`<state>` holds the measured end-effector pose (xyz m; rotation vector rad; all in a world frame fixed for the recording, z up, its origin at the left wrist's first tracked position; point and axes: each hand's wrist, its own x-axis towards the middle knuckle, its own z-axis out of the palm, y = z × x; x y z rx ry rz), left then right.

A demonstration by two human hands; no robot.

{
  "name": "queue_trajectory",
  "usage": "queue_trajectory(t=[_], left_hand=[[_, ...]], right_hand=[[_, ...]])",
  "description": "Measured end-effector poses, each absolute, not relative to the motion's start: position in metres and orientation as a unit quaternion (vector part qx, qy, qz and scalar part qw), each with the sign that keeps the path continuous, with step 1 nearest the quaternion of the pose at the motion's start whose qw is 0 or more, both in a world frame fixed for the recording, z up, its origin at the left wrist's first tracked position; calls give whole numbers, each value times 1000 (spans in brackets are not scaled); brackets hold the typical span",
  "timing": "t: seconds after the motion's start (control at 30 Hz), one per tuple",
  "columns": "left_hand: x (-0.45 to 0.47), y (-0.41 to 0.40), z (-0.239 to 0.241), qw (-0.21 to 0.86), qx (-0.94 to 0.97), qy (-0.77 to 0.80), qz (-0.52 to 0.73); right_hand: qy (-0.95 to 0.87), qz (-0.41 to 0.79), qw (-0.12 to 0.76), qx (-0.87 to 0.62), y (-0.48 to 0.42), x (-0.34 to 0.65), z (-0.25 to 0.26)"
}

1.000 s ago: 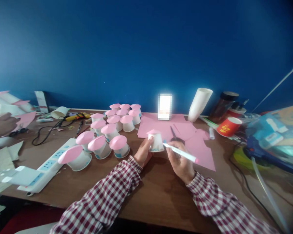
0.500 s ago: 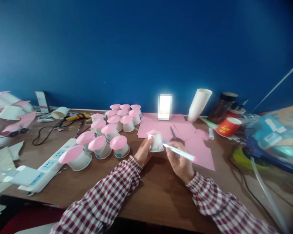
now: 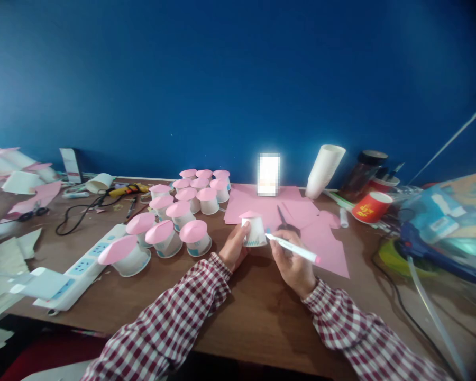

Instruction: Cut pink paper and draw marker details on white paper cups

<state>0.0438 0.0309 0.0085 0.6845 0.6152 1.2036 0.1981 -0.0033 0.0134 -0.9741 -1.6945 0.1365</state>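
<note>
My left hand [image 3: 232, 248] is closed around a small upturned white paper cup [image 3: 255, 231] with a pink paper cap and a blue zigzag near its rim. In my right hand [image 3: 291, 264] is a white marker [image 3: 295, 248] with a pink end; its blue tip touches the cup's side. Both hands hover just above the brown table [image 3: 257, 317], in front of pink paper sheets [image 3: 325, 241] and scissors [image 3: 283, 222].
Several finished pink-capped cups [image 3: 182, 211] stand in rows to the left, beside a white power strip [image 3: 79, 270]. A stack of white cups [image 3: 323, 169], a red cup [image 3: 371, 206] and a dark jar [image 3: 360, 169] line the back right. A blue glue gun [image 3: 432, 248] and cables lie right.
A hand at the far left edge has drawn back out of view. My own hands, the cup and the marker have barely moved.
</note>
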Motion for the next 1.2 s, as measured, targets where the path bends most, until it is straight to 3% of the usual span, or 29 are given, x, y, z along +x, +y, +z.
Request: queue_trajectory(t=[0.63, 1.2], left_hand=[[43, 36, -6, 719, 346, 244, 551], [67, 55, 9, 657, 327, 334, 591]], right_hand=[[-705, 88, 562, -424, -1, 201, 5], [-663, 117, 593, -442, 2, 210, 0]])
